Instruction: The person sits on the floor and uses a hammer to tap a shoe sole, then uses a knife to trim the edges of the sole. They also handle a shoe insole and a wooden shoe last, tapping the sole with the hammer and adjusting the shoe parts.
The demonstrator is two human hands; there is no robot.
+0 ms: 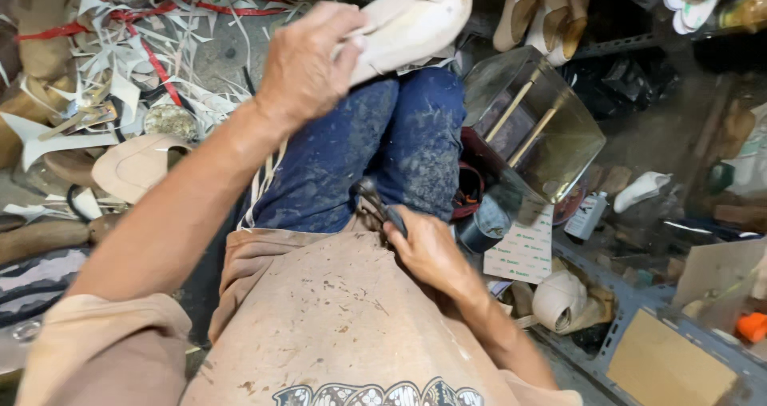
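Left hand (307, 70), fingers curled, grips a pale shoe (415, 18) resting on the knee (415, 110); right hand (427, 250) clasps a dark metal tool (382, 206) at the lap.

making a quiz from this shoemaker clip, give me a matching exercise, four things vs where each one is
Things:
1. left hand
2. right hand
3. clear container with sticks
4. roll of tan tape

Places:
A. on the lap, closed on a dark metal hand tool
B. low right, beside the grey metal shelf frame
C. right of the blue-trousered knees
D. up top, gripping a pale shoe last

Pairs: 1-D, 2-A, 3-C, 4-B
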